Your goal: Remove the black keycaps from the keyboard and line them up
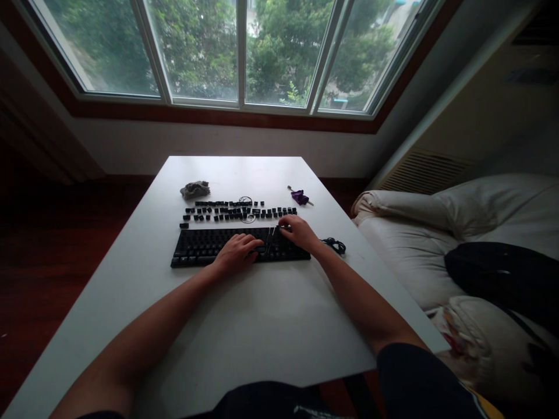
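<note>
Left hand [238, 251] lay palm down across the middle of the black keyboard [201, 244], fingers extended toward the right; whether it gripped any part could not be determined. Right hand [299, 231] was positioned over the right section of the keyboard, fingers bent and fingertips near the far edge; whether a small part was pinched between them could not be determined. Thin wire-like lines [269, 238] were visible at the keyboard between the two hands; contact with either hand could not be confirmed. The keyboard was set lengthwise across the white table [262, 314], in front of the person.

Surrounding items, from left to right: a crumpled gray cloth-like item [195, 189] lay beyond the left part of the keyboard. Loose black keycaps [216, 218] were arranged in several rows beyond the keyboard's far edge. A purple item [300, 197], with a slender rod protruding, lay past the right end of the rows. A bundled black cable [335, 246] rested near the keyboard's right end. A cream-colored sofa [402, 233] stood to the right of the table and supported a black bag-like item [502, 279].
</note>
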### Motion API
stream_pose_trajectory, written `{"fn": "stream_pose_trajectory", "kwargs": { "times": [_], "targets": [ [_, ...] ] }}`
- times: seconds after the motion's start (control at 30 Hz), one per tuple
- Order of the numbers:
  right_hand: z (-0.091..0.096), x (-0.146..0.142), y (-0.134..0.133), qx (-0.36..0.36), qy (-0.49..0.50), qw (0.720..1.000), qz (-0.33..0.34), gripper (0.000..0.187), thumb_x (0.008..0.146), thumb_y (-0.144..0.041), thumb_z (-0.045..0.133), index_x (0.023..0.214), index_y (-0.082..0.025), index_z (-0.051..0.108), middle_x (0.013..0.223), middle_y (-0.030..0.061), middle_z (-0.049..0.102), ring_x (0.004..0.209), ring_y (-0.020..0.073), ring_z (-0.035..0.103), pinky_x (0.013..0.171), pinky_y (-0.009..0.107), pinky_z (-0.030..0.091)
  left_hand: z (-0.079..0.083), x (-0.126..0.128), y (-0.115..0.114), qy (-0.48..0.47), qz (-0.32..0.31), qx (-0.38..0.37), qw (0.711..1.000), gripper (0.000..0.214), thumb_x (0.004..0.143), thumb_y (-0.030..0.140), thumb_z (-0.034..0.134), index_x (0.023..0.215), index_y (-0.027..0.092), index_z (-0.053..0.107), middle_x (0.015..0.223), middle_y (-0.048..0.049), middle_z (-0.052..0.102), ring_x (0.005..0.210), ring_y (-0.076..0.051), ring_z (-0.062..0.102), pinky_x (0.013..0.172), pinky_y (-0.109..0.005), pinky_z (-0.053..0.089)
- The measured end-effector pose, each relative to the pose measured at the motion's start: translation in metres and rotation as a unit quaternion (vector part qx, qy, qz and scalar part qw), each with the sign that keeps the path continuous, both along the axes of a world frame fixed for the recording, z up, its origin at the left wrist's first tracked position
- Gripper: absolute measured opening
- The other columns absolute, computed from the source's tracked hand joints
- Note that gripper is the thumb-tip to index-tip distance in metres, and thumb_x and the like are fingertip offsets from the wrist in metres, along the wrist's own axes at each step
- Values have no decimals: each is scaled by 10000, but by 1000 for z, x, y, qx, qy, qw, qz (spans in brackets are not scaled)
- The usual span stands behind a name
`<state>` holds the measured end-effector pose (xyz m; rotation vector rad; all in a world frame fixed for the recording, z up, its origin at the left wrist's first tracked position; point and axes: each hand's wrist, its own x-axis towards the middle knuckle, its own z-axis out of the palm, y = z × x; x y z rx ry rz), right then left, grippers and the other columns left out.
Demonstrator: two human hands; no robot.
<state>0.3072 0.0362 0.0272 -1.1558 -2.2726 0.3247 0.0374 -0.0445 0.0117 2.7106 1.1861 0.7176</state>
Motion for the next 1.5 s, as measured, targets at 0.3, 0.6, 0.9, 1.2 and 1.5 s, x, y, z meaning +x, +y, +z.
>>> {"fn": "stream_pose_trajectory", "kwargs": {
  "times": [0.3,0.6,0.9,1.2,1.5],
  "targets": [
    [0,0,0,15,17,1000,-14,177,812,-138,607,970,-208,644,942,50,652,885,210,575,823,330,462,0,1,0,-3,2,2,1000,328,917,241,551,1240,259,606,1124,-71,653,1003,-235,582,925,-410,433],
    [1,-1,-1,23,24,999,-8,188,828,-134,601,989,-210,663,965,61,657,912,219,572,852,347,460,-1,1,1,-3,1,2,1000,327,916,248,549,1237,256,611,1118,-74,651,993,-232,579,903,-404,436],
    [18,-9,-11,-8,109,994,12,199,874,-246,601,1053,-203,677,939,58,651,844,191,593,740,313,497,-2,0,1,2,2,3,1000,323,922,247,548,1239,257,609,1121,-70,650,998,-235,580,907,-402,433],
    [0,50,40,-33,151,977,-146,246,845,-304,626,1054,-192,688,952,64,720,844,201,664,762,327,519,-1,0,2,-2,-5,-1,1000,313,923,249,547,1229,249,611,1136,-72,650,1000,-234,581,903,-399,432],
    [-50,85,77,-102,77,964,-235,231,795,-277,653,1007,-218,722,872,30,727,744,169,634,720,280,478,-3,2,4,0,-2,1,1000,296,927,246,546,1214,243,617,1131,-70,652,999,-231,585,894,-393,434]
  ]
}}
